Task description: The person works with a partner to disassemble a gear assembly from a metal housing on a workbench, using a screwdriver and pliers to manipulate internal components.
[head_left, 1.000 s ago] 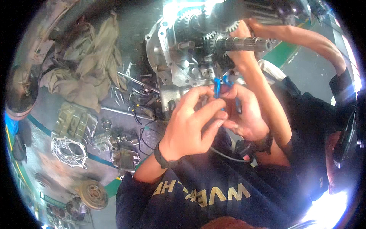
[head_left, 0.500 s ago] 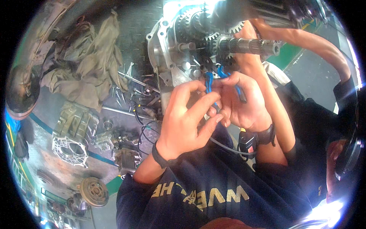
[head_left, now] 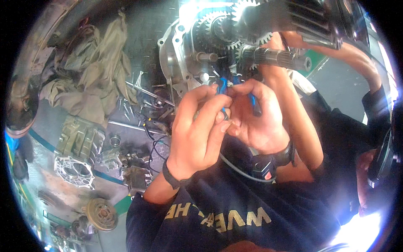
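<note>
Blue-handled pliers (head_left: 222, 87) are held between my two hands, in front of an opened gearbox housing (head_left: 178, 54) with metal gears and a splined shaft (head_left: 279, 58). My left hand (head_left: 194, 134) has its fingers closed around the left handle. My right hand (head_left: 265, 122) is curled round the other handle, whose blue and dark end shows beside the palm. The fingertips of both hands meet below the handles. I cannot make out the jaws clearly against the dark gear area.
A co-worker's bare arms (head_left: 289, 98) reach to the gears from the right. Left of the housing lie a crumpled cloth (head_left: 94, 71), a long metal bar (head_left: 136, 127), bolts and cables. A metal casing (head_left: 79, 147) and a round drum-like part (head_left: 101, 214) are farther left.
Both my hands and the pliers have shifted slightly left, and my right wrist has dropped a little. The view has also moved slightly. Both hands keep their grip.
</note>
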A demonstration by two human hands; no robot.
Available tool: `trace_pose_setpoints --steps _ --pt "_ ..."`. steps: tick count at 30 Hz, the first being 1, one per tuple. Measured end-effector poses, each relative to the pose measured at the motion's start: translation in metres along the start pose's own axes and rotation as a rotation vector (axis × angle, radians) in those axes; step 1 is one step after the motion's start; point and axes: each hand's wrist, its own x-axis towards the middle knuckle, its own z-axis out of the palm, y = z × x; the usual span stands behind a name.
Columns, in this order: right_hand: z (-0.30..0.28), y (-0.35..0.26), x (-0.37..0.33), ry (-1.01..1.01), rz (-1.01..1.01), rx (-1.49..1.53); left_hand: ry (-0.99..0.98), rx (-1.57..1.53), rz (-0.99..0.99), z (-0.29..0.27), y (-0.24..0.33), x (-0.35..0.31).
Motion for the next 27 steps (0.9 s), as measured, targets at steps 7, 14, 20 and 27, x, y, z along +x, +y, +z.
trace_pose_setpoints --steps 7,14,20,27 --pt "0.007 0.019 0.003 0.215 -0.124 -0.175 0.015 0.004 0.000 0.001 0.000 -0.011" --pt "0.009 0.023 -0.001 0.182 -0.190 -0.155 0.036 -0.030 0.060 0.008 -0.012 -0.012" --pt "0.003 0.019 -0.006 0.160 -0.141 -0.211 0.014 0.102 0.137 0.010 -0.017 -0.012" --pt "0.003 0.006 -0.016 0.307 -0.122 -0.357 0.049 0.030 0.044 0.027 -0.001 -0.012"
